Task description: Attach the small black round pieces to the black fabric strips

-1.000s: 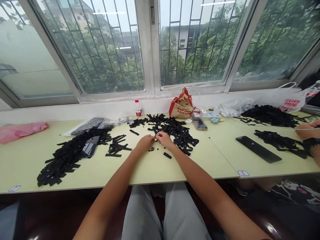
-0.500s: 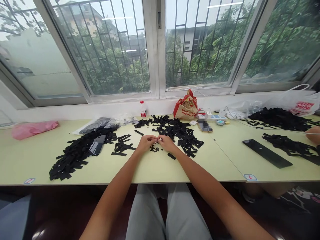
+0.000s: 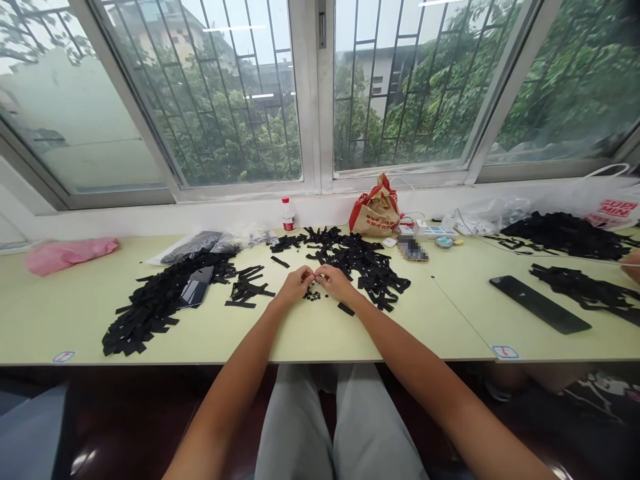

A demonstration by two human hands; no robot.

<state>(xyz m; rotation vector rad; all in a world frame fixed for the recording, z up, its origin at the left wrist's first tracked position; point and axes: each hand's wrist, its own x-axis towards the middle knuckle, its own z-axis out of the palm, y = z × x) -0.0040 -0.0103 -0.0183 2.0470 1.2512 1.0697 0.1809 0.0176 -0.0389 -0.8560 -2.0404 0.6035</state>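
My left hand [image 3: 296, 284] and my right hand [image 3: 334, 281] meet fingertip to fingertip above the table, both closed in a pinch. Something small and dark shows between the fingertips, too small to name. Just below them lie several small black round pieces [image 3: 313, 296], partly hidden by the fingers. One short black strip [image 3: 345, 309] rests beside my right wrist. Beyond and to the right spreads a loose heap of black strips [image 3: 383, 277]. Left of my left hand is a smaller group of black strips [image 3: 247, 290].
A long pile of black strips [image 3: 145, 310] with a phone [image 3: 197, 287] on it lies left. At the back stand a bottle [image 3: 288, 217] and a paper bag [image 3: 376, 212]. A black slab [image 3: 540, 305] lies right, near another person's hand [image 3: 631, 265] at the edge.
The whole view has shifted slightly. My hands stay together at nearly the same spot over the table, with only small finger movement.
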